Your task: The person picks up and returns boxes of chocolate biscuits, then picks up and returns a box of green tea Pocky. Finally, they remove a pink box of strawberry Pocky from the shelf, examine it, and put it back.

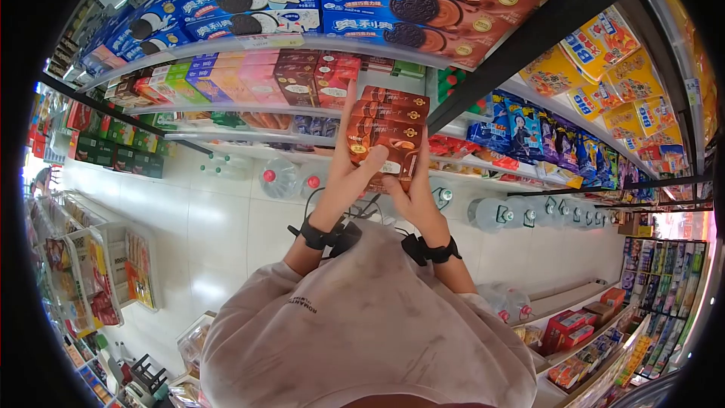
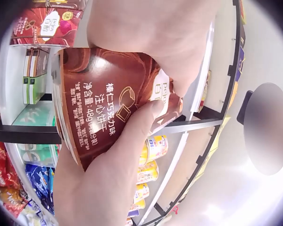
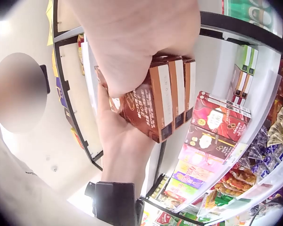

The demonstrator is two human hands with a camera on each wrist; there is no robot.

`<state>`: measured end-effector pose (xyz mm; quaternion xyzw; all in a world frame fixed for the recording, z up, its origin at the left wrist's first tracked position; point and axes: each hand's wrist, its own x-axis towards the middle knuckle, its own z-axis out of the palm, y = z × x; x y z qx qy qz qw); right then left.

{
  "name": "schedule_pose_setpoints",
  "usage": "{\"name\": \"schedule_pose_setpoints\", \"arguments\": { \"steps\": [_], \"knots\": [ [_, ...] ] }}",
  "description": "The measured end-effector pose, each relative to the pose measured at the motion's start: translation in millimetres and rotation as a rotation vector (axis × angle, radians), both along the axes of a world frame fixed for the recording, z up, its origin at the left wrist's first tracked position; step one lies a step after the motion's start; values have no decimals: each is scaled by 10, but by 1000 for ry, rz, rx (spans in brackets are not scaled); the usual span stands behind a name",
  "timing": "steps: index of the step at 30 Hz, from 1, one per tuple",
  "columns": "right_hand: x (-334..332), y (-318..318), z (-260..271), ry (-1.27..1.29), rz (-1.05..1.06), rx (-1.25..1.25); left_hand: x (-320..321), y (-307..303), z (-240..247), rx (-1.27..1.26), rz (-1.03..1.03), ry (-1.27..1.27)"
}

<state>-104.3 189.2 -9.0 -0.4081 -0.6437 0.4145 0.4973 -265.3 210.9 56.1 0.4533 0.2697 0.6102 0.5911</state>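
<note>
I'm holding a stack of brown boxes pinched between both hands. My left hand grips its left side with the thumb across the front. My right hand clasps its lower right, close before the shelf.

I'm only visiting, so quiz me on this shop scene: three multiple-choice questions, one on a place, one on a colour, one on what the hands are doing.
1. Where do the blue biscuit boxes sit? A on the floor; B on the highest shelf in view; C in a trolley.
2. What colour is the held stack of boxes? A brown; B green; C white.
3. How is the stack held? A by one hand alone; B by neither hand; C by both hands.
1 B: they line the shelf above the stack. 2 A: brown faces show in all views. 3 C: the left hand and right hand both grip it.
</note>
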Motion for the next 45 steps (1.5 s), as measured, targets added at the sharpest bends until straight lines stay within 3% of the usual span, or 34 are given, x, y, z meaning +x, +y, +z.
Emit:
{"name": "schedule_pose_setpoints", "arguments": {
  "steps": [2, 5, 8, 9, 12, 16, 19, 23, 27, 31, 34, 38, 45],
  "knots": [
    [8, 11, 25, -30, 7, 30, 7, 39, -66, -3, 19, 14],
    [-68, 1, 264, 152, -24, -31, -1, 64, -87, -37, 14, 21],
    [125, 70, 473, -28, 62, -103, -49, 100, -181, 38, 10, 157],
    [201, 92, 465, -216, 40, -46, -38, 133, -256, 87, 61, 257],
    [306, 133, 539, -34, 56, -213, -121, 166, -351, 345, 61, 670],
    [318, 165, 461, -17, 13, -275, -91, 222, -348, 321, 71, 682],
    [277, 286, 417, -118, -64, -148, -152, 315, -204, 304, 85, 734],
    [117, 419, 562, -291, -293, 19, -273, 418, -185, 415, 335, 779],
    [78, 765, 120, -237, -358, 162, -414, 476, -233, 287, 473, 580],
    [74, 1035, -298, -365, -434, 267, -565, 518, -334, 217, 515, 536],
    [96, 1204, -507, -404, -428, 214, -606, 488, -335, 182, 513, 552],
    [142, 1386, -623, -247, -321, 141, -601, 402, -346, 139, 478, 523],
    [167, 1524, -519, -132, -179, 24, -664, 345, -478, 101, 465, 600]
  ]
}}
